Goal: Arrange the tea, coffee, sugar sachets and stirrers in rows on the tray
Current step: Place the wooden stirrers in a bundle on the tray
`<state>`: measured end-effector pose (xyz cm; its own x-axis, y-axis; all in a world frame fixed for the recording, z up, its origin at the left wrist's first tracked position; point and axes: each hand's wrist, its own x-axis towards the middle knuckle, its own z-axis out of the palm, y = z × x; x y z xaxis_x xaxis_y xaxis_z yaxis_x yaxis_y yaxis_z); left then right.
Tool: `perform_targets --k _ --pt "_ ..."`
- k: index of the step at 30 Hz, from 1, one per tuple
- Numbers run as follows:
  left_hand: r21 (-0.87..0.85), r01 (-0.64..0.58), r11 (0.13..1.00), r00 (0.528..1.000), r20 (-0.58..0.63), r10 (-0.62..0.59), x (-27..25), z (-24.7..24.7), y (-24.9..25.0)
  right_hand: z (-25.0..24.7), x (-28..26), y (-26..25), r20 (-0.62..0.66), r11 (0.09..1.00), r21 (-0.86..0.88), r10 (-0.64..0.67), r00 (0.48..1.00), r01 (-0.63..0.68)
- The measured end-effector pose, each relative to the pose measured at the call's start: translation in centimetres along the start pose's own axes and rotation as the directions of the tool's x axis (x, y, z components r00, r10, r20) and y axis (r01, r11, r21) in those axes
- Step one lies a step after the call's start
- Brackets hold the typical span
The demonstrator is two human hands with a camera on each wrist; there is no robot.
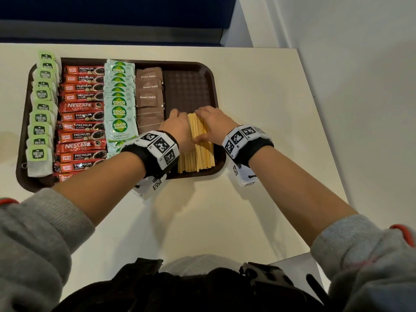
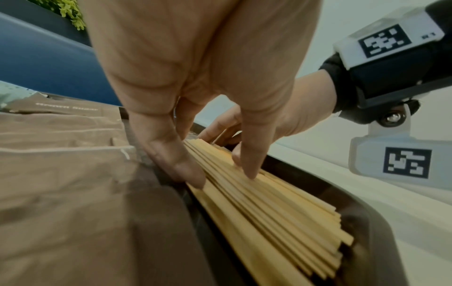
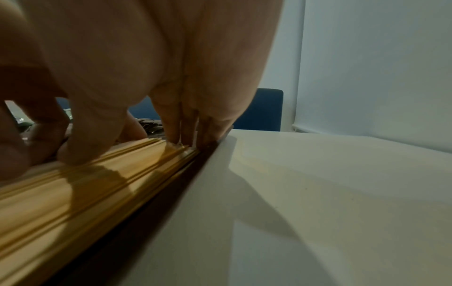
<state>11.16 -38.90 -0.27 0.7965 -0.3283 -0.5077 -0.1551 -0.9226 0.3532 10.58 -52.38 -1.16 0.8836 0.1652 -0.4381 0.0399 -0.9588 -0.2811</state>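
On a brown tray (image 1: 189, 86) lie rows of green-tagged tea bags (image 1: 40, 118), red coffee sachets (image 1: 81, 122), coco sugar sachets (image 1: 119, 104) and brown sugar sachets (image 1: 149, 97). A pile of wooden stirrers (image 1: 198, 154) lies lengthwise at the tray's near right. My left hand (image 1: 180, 124) presses straight fingers on the pile's left side and top (image 2: 215, 170). My right hand (image 1: 207, 122) presses its fingers along the pile's right edge, against the tray rim (image 3: 151, 197). The hands hide the stirrers' far ends.
The tray sits on a white table (image 1: 270, 109) whose right edge runs close to a pale wall (image 1: 337, 30). A dark blue panel (image 1: 112, 10) stands behind the table. The tray's far right part is bare.
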Motion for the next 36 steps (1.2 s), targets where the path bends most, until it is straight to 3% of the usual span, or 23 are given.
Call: perform_targets --k 19,27,30,36 --pt "-0.047 0.027 0.999 0.999 -0.025 -0.028 -0.5 -0.3 -0.1 0.0 -0.3 -0.4 -0.022 1.0 0.004 0.006 1.0 -0.006" --pt "-0.113 0.005 0.994 0.989 -0.146 -0.022 -1.7 -1.3 -1.0 -0.3 -1.8 -0.5 -0.193 0.992 0.125 0.031 0.981 -0.007" --pt "-0.141 -0.006 0.99 0.978 -0.207 -0.023 -2.8 -1.7 -1.8 0.3 -2.7 -1.4 -0.207 0.99 0.141 0.007 0.978 0.023" --pt "-0.203 0.021 0.979 0.976 -0.208 -0.064 -6.2 -2.0 -4.4 1.5 -4.7 -4.8 -0.103 0.975 0.145 -0.157 0.982 0.171"
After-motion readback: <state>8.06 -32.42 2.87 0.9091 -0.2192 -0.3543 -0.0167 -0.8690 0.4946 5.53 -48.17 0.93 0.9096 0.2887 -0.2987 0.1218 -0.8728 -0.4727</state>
